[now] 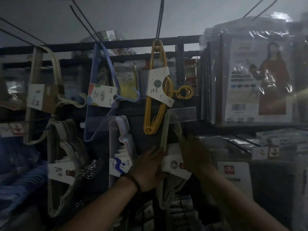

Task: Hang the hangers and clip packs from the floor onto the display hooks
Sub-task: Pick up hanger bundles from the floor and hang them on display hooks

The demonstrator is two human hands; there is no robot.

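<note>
Pale grey-green plastic makes up the hanger pack [165, 130] held in the lower middle of the view. It stands upright against the dark display wall, and its top corner reaches a clear price strip [181, 112]. In the dim light it cannot be told whether that corner sits on a hook. A white card sleeve [175, 165] wraps the pack's middle.

The left hand [148, 169] comes up from below, its forearm slanting in from bottom left with a dark bracelet [135, 180] at the wrist. Its fingers are fairly straight and close together, laid against the left edge of the card sleeve. The right hand [195, 154] reaches in from bottom right with its back to the camera. Its fingers curl round the pack's right side just above the card sleeve, though shadow hides the fingertips.

Above the pack, yellow hangers [147, 107] hang from a display hook [159, 22]. To their left hang blue hangers [101, 95] and cream hangers [43, 97]. Just left of the left hand is a pink-edged hanger pack [123, 135]. Plastic-wrapped packets [250, 80] fill the shelf at the right.
</note>
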